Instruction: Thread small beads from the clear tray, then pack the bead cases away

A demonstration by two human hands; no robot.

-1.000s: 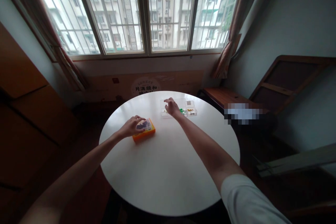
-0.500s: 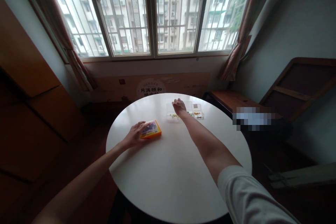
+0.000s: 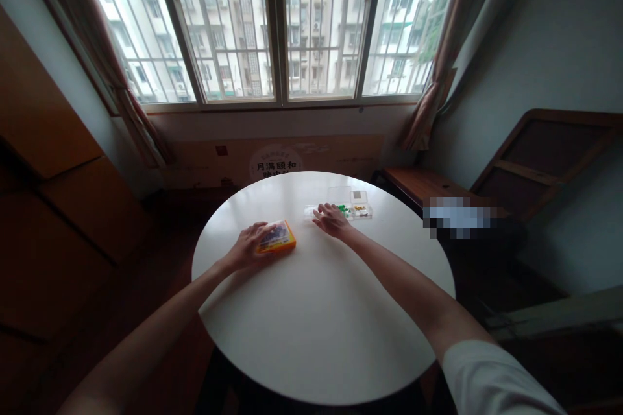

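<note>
A small orange box (image 3: 281, 238) with a dark picture on its lid lies on the round white table (image 3: 316, 311). My left hand (image 3: 249, 245) grips the box's left end, fingers curled over it. My right hand (image 3: 331, 219) rests on the table with its fingers stretched out, just in front of a clear plastic compartment case (image 3: 346, 203) that holds small green and yellow pieces. The right hand holds nothing.
A wide barred window fills the wall behind the table, with curtains at both sides. A wooden bench and a leaning wooden frame (image 3: 540, 162) stand to the right. Brown cardboard panels (image 3: 58, 207) line the left wall.
My right hand has drawn back from over the clear case and come down onto the table in front of it. My left hand has stayed on the orange box.
</note>
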